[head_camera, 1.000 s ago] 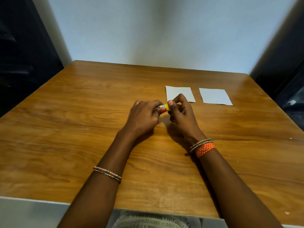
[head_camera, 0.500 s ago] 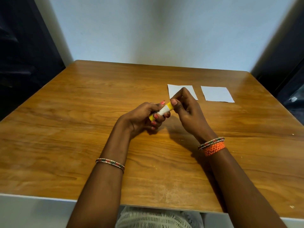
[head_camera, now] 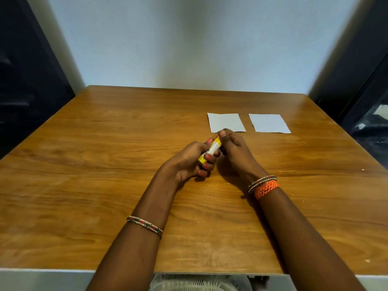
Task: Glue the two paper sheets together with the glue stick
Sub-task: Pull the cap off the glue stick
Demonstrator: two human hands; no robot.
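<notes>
A yellow and white glue stick (head_camera: 211,149) is held tilted above the middle of the wooden table (head_camera: 84,164). My left hand (head_camera: 189,162) wraps around its lower body. My right hand (head_camera: 233,147) pinches its upper yellow end with thumb and fingers. Two small white paper sheets lie flat side by side beyond my hands: the left sheet (head_camera: 225,122) just past my right fingertips, the right sheet (head_camera: 268,123) apart from it. Neither hand touches the sheets.
A pale wall stands behind the table's far edge. Dark areas flank the table on both sides. The table's near edge runs just above my lap. Bracelets circle both wrists.
Both hands have lifted the glue stick from lying level to a tilted pose, and my left hand has turned palm up around its body. The sheets have not moved.
</notes>
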